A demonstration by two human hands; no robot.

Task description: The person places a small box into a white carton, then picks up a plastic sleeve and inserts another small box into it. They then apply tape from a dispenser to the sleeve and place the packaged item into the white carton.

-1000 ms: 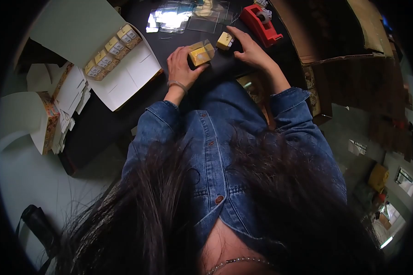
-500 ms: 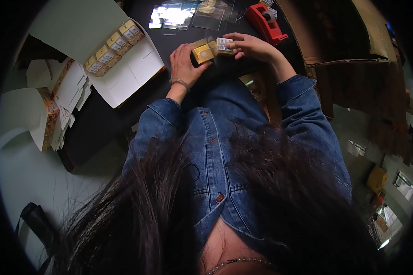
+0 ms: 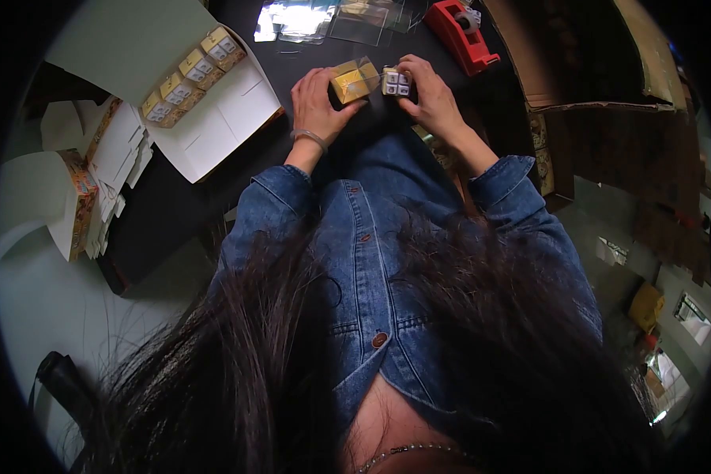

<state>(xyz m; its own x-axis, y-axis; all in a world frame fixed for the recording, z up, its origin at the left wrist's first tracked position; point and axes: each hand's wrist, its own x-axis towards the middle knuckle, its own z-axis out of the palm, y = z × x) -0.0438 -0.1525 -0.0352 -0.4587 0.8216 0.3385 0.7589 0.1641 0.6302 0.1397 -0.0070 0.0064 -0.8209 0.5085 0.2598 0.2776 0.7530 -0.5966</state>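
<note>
Over the black tabletop [image 3: 280, 71], close to the person's lap, two bare hands work near each other. Just now the small yellow and white block [image 3: 396, 81] has turned. Half a second ago I saw it tipped, with the right fingers lying across it. Now its end with four white squares, each with a dark mark, looks toward the person. So the block sits straighter in the fingers, right beside the yellow box with clear plastic around it [image 3: 349, 84]. I can't tell if the two touch.

The right hand [image 3: 419, 83] is curled and only a little open, just as wide as the block. Its fingers hold the far side and its thumb the near side. The left hand [image 3: 322, 99] is open wider, because the yellow box is bigger. Its fingers wrap one side and its thumb reaches along the near edge. That hand has hardly moved.

On the left of the hands lies an open white cardboard box [image 3: 227, 138], with a row of small yellow printed boxes [image 3: 180, 95] along one side. Shiny clear plastic sheets [image 3: 292, 20] lie past the hands, and a red tape holder [image 3: 460, 39] stands off to the right.
</note>
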